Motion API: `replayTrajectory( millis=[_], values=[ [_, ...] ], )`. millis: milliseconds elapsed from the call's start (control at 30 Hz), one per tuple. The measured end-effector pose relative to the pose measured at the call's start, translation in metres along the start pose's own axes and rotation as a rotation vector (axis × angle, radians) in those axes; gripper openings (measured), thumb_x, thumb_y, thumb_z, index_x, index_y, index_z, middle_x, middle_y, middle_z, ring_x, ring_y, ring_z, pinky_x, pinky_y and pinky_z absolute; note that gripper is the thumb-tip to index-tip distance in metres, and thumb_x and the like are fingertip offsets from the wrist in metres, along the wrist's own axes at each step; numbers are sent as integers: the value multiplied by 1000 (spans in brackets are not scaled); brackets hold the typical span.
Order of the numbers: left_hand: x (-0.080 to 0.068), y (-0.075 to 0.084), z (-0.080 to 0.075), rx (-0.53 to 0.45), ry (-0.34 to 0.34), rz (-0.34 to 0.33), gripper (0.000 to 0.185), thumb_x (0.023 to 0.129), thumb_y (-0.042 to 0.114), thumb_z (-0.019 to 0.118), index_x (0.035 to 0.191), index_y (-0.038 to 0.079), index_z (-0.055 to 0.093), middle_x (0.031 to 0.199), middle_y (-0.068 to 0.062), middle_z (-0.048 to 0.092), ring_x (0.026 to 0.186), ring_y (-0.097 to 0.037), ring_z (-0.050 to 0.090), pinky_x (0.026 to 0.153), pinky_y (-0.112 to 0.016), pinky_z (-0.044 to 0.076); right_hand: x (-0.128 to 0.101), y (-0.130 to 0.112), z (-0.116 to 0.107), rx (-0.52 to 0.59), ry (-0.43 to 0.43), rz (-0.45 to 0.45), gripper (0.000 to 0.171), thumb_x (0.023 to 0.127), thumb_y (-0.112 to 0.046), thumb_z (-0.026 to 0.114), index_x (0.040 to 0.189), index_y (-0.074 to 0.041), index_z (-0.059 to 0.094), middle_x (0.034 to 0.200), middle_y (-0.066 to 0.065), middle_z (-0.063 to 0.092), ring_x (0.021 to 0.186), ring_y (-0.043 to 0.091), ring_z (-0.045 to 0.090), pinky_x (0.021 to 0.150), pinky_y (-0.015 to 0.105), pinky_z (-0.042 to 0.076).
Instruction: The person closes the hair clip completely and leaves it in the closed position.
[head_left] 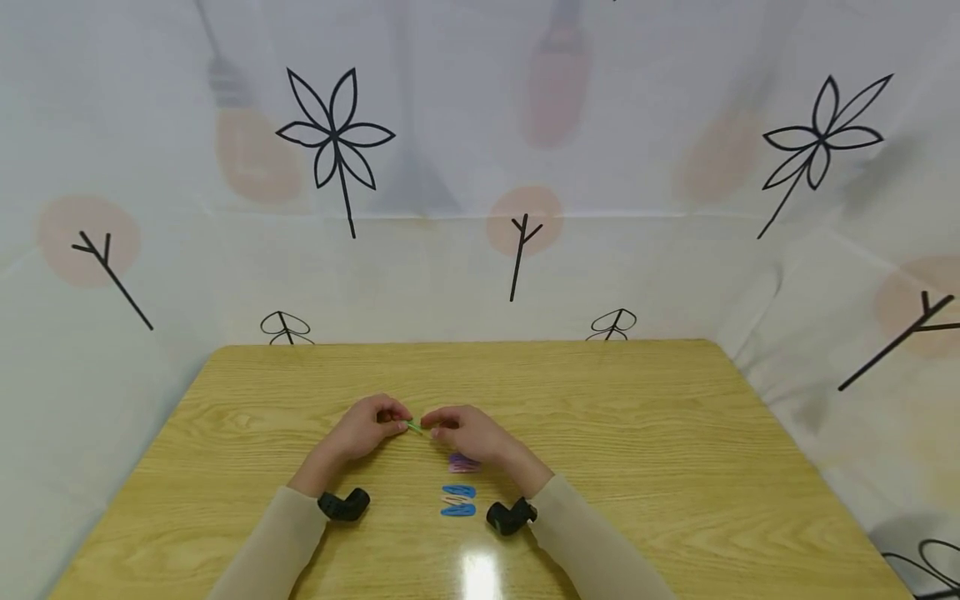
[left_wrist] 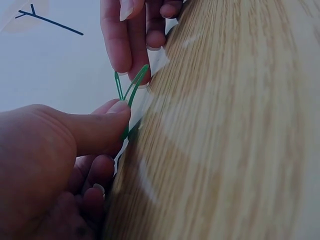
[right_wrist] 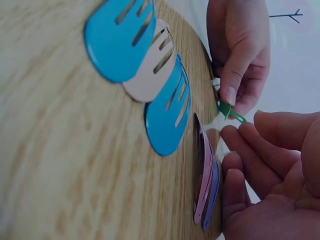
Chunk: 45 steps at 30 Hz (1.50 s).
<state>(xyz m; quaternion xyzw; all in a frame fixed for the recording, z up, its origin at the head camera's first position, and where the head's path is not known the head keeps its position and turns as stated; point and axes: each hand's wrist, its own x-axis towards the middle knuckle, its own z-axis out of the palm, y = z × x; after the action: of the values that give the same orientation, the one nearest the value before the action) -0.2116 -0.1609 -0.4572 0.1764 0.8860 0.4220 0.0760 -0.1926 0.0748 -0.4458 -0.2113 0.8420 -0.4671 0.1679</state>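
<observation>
A green snap hair clip (head_left: 414, 427) is pinched between the thumb and index finger of my left hand (head_left: 365, 429). In the left wrist view the clip (left_wrist: 136, 82) is sprung apart, its narrow end pointing away from the thumb. My right hand (head_left: 471, 433) lies just to the right, its thumb and fingers spread apart with nothing gripped; its fingertips are right at the clip's free end. Close below the right hand lie a pink clip (right_wrist: 204, 180) and a purple clip (right_wrist: 214, 192), side by side.
Nearer to me on the wooden table (head_left: 637, 450), two blue hair clips (head_left: 459, 491) lie in a column with a pale pink clip (right_wrist: 148, 75) between them. Black wrist cameras (head_left: 345, 505) sit on both wrists. A patterned cloth (head_left: 450, 275) hangs around the table's back and sides.
</observation>
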Motion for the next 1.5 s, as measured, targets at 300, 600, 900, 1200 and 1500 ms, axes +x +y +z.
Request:
replayTrajectory(
  millis=[300, 600, 900, 1200, 1500],
  values=[
    [0, 1, 1, -13, 18, -13, 7, 97, 13, 66, 100, 13, 72, 92, 2, 61, 81, -17, 53, 76, -36, 44, 0, 0, 0, 19, -1, -9, 29, 104, -18, 55, 129, -11, 66, 130, 5, 63, 123, 25, 56, 100, 44, 44],
    [2, 4, 4, -36, 39, -9, 6, 99, 16, 64, 100, 13, 69, 95, 1, 62, 84, -17, 53, 78, -37, 43, -1, -5, -1, 74, 25, 32, 29, 104, -22, 54, 127, -9, 66, 122, 2, 66, 118, 23, 58, 96, 43, 47],
    [-1, 6, 6, -50, 44, 5, 7, 100, 16, 62, 99, 14, 68, 93, 2, 62, 81, -18, 52, 76, -37, 42, 1, -4, 4, 84, 91, 42, 26, 103, -23, 58, 121, -7, 68, 110, 2, 70, 108, 22, 62, 92, 44, 49],
    [-5, 17, 7, -41, 95, 7, 6, 100, 15, 62, 98, 16, 68, 93, 4, 64, 84, -17, 55, 78, -37, 45, 1, -7, 5, 111, 185, 9, 25, 100, -23, 62, 120, -8, 67, 107, -2, 67, 97, 17, 61, 83, 39, 50],
    [-9, 36, 10, 4, 141, 42, 5, 99, 15, 64, 98, 17, 68, 88, 5, 62, 80, -15, 55, 73, -36, 45, -4, -15, 4, 137, 232, -7, 15, 98, -26, 66, 107, -14, 70, 99, -3, 67, 89, 16, 60, 72, 36, 50]
  ],
)
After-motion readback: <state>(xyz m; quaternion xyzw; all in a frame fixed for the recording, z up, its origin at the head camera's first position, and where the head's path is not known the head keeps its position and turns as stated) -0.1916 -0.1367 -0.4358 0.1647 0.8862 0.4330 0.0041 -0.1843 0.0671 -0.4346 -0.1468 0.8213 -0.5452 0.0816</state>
